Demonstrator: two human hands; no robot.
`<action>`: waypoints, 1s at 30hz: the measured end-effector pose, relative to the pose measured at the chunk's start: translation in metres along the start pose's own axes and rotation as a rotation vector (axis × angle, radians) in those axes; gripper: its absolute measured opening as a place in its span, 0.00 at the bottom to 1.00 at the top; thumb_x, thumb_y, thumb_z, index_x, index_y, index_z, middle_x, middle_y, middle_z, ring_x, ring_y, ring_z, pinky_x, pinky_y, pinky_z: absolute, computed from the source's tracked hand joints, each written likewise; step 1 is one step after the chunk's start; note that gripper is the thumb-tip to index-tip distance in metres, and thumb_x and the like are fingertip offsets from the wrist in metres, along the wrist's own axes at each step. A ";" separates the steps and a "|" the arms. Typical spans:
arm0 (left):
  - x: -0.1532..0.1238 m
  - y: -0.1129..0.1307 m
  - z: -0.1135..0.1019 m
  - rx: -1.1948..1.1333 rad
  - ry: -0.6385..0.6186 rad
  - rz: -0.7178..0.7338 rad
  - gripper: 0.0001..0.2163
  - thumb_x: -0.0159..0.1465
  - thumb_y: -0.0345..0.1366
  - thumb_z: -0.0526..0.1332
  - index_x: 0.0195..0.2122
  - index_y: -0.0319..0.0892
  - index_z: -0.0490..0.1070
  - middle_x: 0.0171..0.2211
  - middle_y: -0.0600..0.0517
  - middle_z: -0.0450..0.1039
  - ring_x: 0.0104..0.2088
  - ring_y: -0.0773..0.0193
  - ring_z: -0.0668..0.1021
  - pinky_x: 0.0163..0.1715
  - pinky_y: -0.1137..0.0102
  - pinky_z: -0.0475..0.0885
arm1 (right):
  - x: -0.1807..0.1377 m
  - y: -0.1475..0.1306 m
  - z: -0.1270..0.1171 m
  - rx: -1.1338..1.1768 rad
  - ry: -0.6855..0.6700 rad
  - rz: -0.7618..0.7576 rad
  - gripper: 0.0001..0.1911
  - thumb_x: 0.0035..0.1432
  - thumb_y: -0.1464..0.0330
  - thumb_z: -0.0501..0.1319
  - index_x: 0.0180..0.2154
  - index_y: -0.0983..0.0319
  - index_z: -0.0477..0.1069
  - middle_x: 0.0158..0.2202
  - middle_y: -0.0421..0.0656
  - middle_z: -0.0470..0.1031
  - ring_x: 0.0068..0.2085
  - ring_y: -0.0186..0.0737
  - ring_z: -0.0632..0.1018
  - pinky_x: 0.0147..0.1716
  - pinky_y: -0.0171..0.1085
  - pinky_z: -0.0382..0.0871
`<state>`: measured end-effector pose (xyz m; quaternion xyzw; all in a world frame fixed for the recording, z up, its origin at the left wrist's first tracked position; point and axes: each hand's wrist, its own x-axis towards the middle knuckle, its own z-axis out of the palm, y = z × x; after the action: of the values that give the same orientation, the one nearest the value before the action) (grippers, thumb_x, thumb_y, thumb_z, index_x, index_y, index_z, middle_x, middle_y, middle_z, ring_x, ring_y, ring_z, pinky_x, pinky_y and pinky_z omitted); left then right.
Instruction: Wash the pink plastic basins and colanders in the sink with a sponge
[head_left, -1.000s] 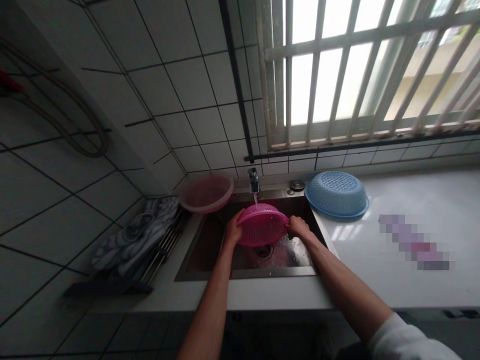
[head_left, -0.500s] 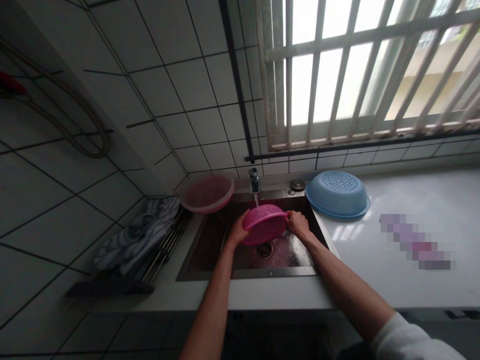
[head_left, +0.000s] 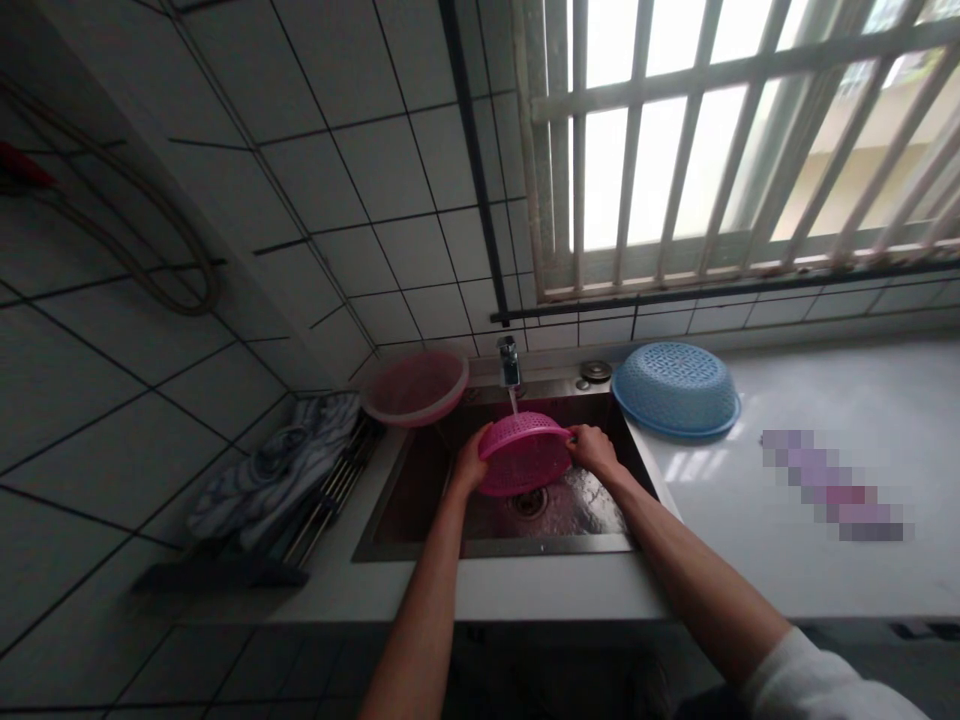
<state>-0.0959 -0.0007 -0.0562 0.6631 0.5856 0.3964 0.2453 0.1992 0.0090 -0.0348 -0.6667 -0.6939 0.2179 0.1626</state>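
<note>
Both of my hands hold a bright pink perforated plastic colander (head_left: pixel 523 455) over the steel sink (head_left: pixel 420 500). My left hand (head_left: pixel 471 465) grips its left rim and my right hand (head_left: pixel 590 448) grips its right rim, fingers closed on the edge. The colander hangs tilted just below the faucet (head_left: pixel 509 362), and a thin stream of water falls onto its rim. Its open side faces away from me. The drain shows below it in the wet sink bottom.
A translucent pink bowl (head_left: pixel 415 386) leans at the sink's back left corner. A blue colander (head_left: pixel 675 388) lies upside down on the white counter (head_left: pixel 825 400) at the right. A patterned cloth (head_left: pixel 281 465) lies on a rack at the left. A barred window fills the wall above.
The pink colander has been turned and shifted slightly under the running water while both hands kept their grip on its rim.
</note>
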 end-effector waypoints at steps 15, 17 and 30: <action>-0.001 0.009 -0.001 0.010 0.006 0.010 0.32 0.54 0.26 0.66 0.62 0.43 0.68 0.62 0.44 0.71 0.61 0.54 0.73 0.64 0.58 0.65 | 0.002 0.004 0.003 -0.010 -0.034 -0.006 0.19 0.65 0.61 0.57 0.55 0.51 0.77 0.48 0.53 0.81 0.49 0.53 0.81 0.45 0.42 0.71; 0.000 0.009 -0.001 -0.005 0.006 0.007 0.31 0.54 0.26 0.66 0.62 0.42 0.68 0.62 0.43 0.71 0.61 0.53 0.73 0.64 0.58 0.65 | 0.002 0.004 0.003 -0.012 -0.034 -0.016 0.19 0.66 0.61 0.56 0.54 0.51 0.77 0.48 0.52 0.81 0.49 0.53 0.81 0.44 0.42 0.71; 0.007 0.062 -0.010 -0.094 0.041 0.116 0.37 0.58 0.31 0.61 0.70 0.47 0.54 0.69 0.42 0.58 0.69 0.49 0.63 0.67 0.46 0.58 | 0.007 0.002 0.002 -0.092 0.011 0.002 0.19 0.69 0.58 0.53 0.53 0.54 0.77 0.48 0.53 0.80 0.48 0.50 0.81 0.45 0.41 0.71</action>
<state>-0.0682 -0.0072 0.0004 0.6753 0.5320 0.4505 0.2408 0.1997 0.0160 -0.0383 -0.6752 -0.7018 0.1822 0.1353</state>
